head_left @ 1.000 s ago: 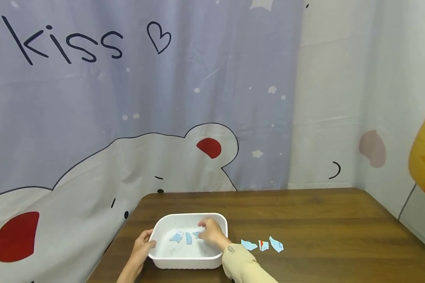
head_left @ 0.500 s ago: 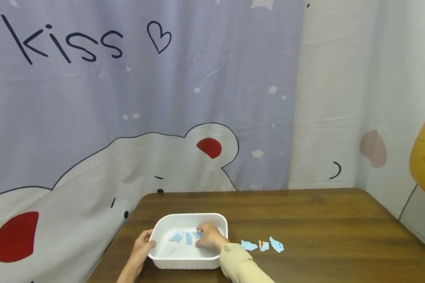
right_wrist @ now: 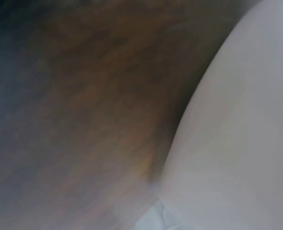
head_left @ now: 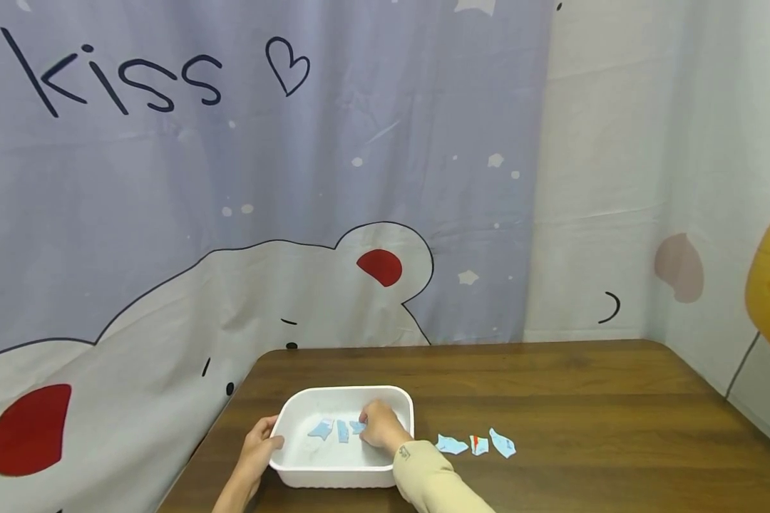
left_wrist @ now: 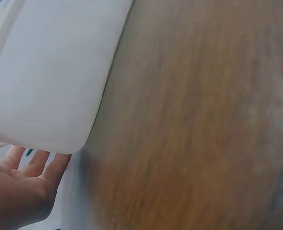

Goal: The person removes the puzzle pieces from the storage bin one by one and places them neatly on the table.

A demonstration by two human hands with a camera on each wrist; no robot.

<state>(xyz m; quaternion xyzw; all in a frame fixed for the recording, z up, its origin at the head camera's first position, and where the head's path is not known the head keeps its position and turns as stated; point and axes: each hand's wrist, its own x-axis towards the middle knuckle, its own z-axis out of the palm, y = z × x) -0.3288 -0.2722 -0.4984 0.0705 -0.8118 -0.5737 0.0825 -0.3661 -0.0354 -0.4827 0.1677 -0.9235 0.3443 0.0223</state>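
Gripping the white tub with our left hand, we work inside it with our right hand.
At nine o'clock, the left thumb hooks over the rim, fingers outside. The right hand curls at the right scrap, toward one o'clock from the tub's middle; whether it pinches the scrap or only touches it, we cannot tell. The strip scrap and pointed scrap lie toward its nine o'clock; three more scraps lie on the table, outside at three o'clock. To work neatly, we should probably brace the tub, meet the scrap's edges with thumb and finger, and go lightly: it looks thin, and its neighbour is close enough to nudge.
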